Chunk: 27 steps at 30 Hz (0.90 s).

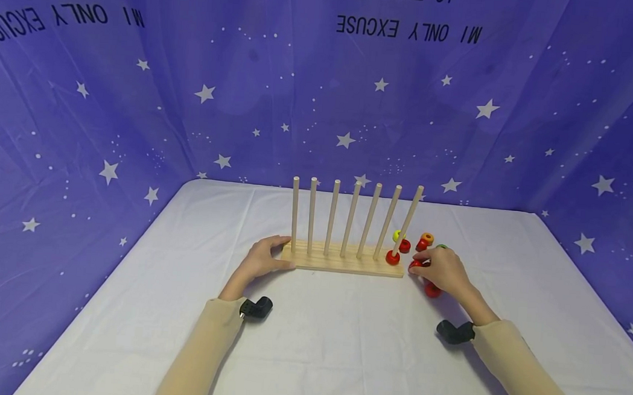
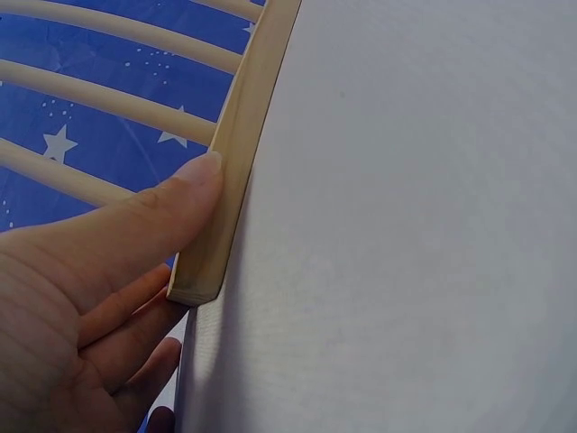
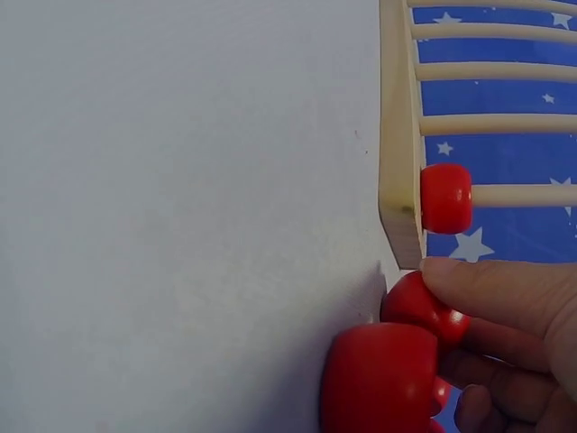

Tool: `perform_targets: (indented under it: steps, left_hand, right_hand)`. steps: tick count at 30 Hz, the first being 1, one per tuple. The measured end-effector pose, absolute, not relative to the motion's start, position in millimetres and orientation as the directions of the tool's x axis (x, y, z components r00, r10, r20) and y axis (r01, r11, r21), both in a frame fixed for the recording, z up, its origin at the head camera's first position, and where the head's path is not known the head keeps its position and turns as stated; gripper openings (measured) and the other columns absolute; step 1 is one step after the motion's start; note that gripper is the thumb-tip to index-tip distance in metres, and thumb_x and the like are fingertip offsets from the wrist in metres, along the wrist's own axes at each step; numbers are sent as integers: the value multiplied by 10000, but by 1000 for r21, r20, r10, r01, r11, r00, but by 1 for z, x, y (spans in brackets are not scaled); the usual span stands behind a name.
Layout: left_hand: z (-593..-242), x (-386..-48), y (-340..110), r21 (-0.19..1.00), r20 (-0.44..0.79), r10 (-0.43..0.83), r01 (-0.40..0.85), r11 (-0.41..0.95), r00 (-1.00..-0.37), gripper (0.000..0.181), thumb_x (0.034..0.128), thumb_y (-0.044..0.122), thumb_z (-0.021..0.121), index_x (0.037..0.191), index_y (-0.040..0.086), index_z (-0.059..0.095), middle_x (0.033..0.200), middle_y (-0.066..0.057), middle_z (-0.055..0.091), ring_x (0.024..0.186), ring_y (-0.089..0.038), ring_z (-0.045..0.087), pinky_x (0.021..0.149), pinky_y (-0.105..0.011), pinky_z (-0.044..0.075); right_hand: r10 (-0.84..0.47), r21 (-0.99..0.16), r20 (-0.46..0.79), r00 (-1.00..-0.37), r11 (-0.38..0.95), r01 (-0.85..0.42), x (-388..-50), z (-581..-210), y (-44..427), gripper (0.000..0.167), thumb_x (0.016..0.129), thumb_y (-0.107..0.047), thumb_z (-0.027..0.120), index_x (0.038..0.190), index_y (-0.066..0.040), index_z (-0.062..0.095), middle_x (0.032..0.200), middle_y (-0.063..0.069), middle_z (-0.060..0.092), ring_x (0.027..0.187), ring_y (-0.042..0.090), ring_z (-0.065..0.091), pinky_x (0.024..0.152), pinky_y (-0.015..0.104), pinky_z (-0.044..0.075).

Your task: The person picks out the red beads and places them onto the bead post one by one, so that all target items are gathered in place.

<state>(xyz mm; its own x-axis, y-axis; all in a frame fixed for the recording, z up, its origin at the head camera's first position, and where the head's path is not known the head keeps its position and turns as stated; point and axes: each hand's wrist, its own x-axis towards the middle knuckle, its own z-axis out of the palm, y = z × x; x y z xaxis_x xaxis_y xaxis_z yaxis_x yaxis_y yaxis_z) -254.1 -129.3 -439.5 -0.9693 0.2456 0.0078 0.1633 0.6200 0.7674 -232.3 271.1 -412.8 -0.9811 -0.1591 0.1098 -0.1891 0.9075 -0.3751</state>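
Observation:
A wooden peg board with several upright rods stands on the table. My left hand grips its left end, the thumb on the front edge, seen close in the left wrist view. One red bead sits at the bottom of the rightmost rod. Just right of the board, my right hand pinches another red bead between thumb and fingers, low by the tabletop. A larger-looking red bead lies in front of that one in the right wrist view.
Loose beads lie behind and around the right hand: a yellow-green bead, a red bead, an orange bead and a partly hidden green bead. A white cloth covers the table; a purple starry curtain hangs behind.

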Motion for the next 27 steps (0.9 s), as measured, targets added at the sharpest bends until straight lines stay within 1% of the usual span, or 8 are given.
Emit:
perform_targets:
  steps: [10,16,19,22,27]
  left_hand:
    - [-440,-254,-130,766,0,239,153,624,-971,697,728,197,787,1344,46,496,1426,-180,466,1366,-377,372,1156,-506,276]
    - [-438,-254,-129,760,-10,227,140,635,-974,697,725,184,784,1344,43,495,1428,-183,461,1367,-375,371,1161,-495,272]
    - [-437,-253,-128,757,-10,230,143,638,-973,697,728,188,783,1343,37,494,1425,-186,464,1363,-380,374,1157,-498,276]
    - [-437,-252,-128,758,-9,235,147,635,-972,700,730,197,786,1345,36,493,1424,-184,466,1363,-376,377,1158,-493,277]
    - [-436,-252,-128,760,-8,237,148,633,-971,705,730,199,788,1348,35,489,1426,-187,462,1364,-376,375,1160,-489,275]
  right_hand:
    - [-182,-373,130,-975,902,-218,-232,-414,273,326,747,-187,765,999,13,713,815,135,719,729,196,585,563,237,450]
    - [-183,-375,142,-973,899,-224,-232,-413,274,305,755,-171,756,999,8,713,824,138,708,728,200,607,559,240,471]
    - [-178,-378,143,-974,899,-220,-231,-412,274,308,757,-173,756,1004,4,712,826,144,691,713,195,570,556,233,447]
    - [-172,-385,147,-974,897,-216,-230,-411,274,313,759,-174,757,1015,-1,709,791,132,665,682,186,513,548,224,404]
    - [-174,-380,195,-965,894,-238,-229,-410,274,311,751,-173,767,1013,-14,713,647,67,572,623,168,444,506,226,338]
